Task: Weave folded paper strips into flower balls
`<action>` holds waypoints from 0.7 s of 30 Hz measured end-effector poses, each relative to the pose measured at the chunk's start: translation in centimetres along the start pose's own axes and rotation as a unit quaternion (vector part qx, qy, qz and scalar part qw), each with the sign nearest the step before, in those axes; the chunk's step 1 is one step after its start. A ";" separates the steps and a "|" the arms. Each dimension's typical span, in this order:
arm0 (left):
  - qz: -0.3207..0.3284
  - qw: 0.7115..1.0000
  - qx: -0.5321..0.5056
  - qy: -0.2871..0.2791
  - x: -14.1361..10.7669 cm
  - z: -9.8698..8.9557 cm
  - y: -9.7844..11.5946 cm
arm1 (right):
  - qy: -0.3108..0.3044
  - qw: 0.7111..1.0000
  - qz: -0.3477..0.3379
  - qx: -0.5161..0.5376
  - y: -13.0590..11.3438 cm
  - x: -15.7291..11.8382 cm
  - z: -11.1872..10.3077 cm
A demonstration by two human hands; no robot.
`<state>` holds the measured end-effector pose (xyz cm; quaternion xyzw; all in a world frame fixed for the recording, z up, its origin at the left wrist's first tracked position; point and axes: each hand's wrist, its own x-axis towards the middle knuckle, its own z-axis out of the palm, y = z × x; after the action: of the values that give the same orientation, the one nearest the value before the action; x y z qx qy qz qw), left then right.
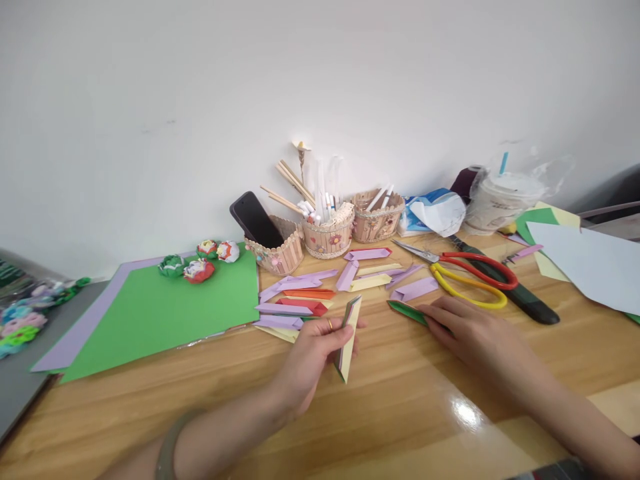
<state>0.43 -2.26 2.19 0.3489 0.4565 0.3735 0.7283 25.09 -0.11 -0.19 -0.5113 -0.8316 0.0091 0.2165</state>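
Note:
My left hand [316,353] is closed on a small stack of folded paper strips [349,343], with a pale yellow one on the outside and pointed ends. To the right, my right hand [465,327] has its fingers on a green folded paper strip [407,312] at the tabletop; the fingertips partly hide its near end. Behind both hands lie several loose folded strips in lilac [414,289], red [303,307], orange and pale yellow. Scissors [453,261] with one red and one yellow handle rest just beyond my right hand.
Green paper [165,320] with several small paper flowers [199,270] lies left. Craft-stick baskets [327,240] stand along the wall, one holding a phone [257,220]. A black-handled tool [525,300], tissue pack [433,212], lidded drink cup [505,200] and white paper [590,260] are right.

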 end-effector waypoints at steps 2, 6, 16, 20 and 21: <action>-0.002 1.000 -0.003 0.005 0.0 0.0 0.0 | -0.027 0.999 0.016 0.027 0.1 0.2 -0.1; -0.008 0.999 -0.019 0.028 -0.1 -0.1 0.0 | -0.066 0.967 0.116 0.218 -1.4 1.2 -1.1; 0.036 0.989 -0.146 0.007 0.1 0.3 -0.3 | 0.072 0.953 0.048 0.289 -9.3 2.3 0.0; 0.053 0.980 -0.191 -0.013 0.0 0.7 -0.4 | 0.125 0.972 -0.023 0.199 -10.0 2.5 1.0; 0.054 0.979 -0.197 -0.016 -0.1 0.8 -0.5 | 0.127 0.974 -0.034 0.183 -10.1 2.6 1.1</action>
<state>1.23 -2.69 2.10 0.2289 0.3429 0.4889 0.7687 15.15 -2.46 2.07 -0.4315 -0.7985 0.0885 0.4104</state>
